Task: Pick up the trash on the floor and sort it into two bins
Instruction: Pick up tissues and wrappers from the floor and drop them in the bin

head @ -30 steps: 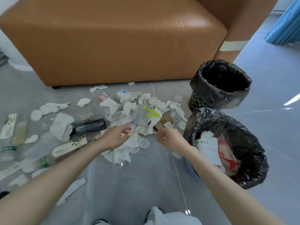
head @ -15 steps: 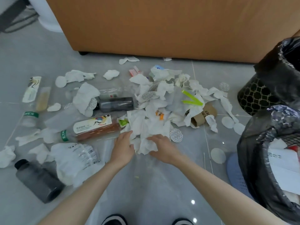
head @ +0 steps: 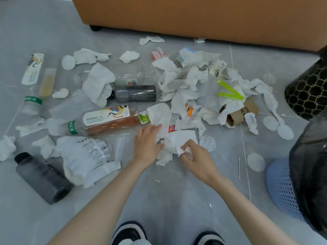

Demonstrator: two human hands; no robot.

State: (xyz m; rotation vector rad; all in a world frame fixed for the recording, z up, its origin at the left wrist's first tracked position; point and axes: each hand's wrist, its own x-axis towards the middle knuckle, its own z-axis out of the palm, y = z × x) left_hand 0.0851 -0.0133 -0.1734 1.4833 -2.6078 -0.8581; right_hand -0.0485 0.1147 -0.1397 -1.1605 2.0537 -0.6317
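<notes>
While my right hand [head: 198, 157] pinches a crumpled tissue [head: 178, 139] and my flat left hand [head: 146, 145] presses it beside, bottles [head: 135, 93] and paper [head: 194, 76] beyond both hands lie unsorted, lined bin [head: 309, 165] off right: mostly undone, I'd say.

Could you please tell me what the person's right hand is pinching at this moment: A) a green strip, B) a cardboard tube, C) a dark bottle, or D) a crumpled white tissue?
D: the right hand is curled around a corner of a crumpled white tissue, pinching it.
</notes>
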